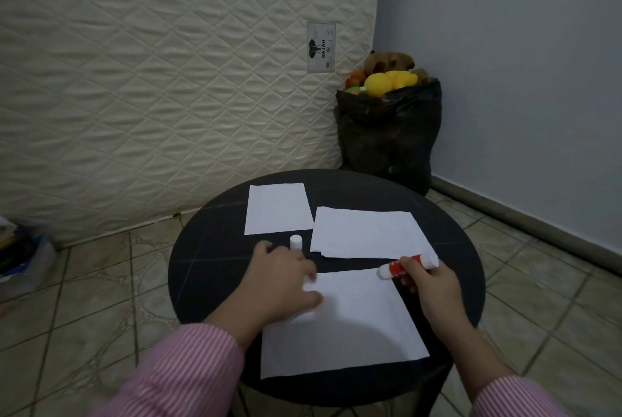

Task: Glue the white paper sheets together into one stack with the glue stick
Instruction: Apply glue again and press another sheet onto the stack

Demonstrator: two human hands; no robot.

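Table (208, 268): round, dark; it carries all the task's things.
Near sheet (350, 322): lies flat at the near edge, its near corners reaching almost to the rim.
Stack (367, 231): several sheets, edges slightly stepped, toward the far right edge, apart from the near sheet.
Far sheet (277, 208): small, alone at the far edge, just left of the stack.
Cap (296, 242): white, upright near the table's middle, just beyond the left hand.
Left hand (282, 285): fingers spread fairly straight, pressing the near sheet's far left corner; nothing is gripped.
Right hand (427, 285): fingers curled round the glue stick (409, 267).
Glue stick: red and white, uncapped, held nearly level, its white tip just at the near sheet's far right corner; whether the tip touches the paper is not clear from this view.
Step in hand: judged to be the start of gluing the near sheet, one hand pinning, the other bringing the tip on.
Progress: early to middle; sheets lie in three separate places.
Next move calls for: tip down on the paper, even strokes along edges and across the face, the left hand holding firm so the sheet does not slide or crease; then a sheet laid on with corners matched.
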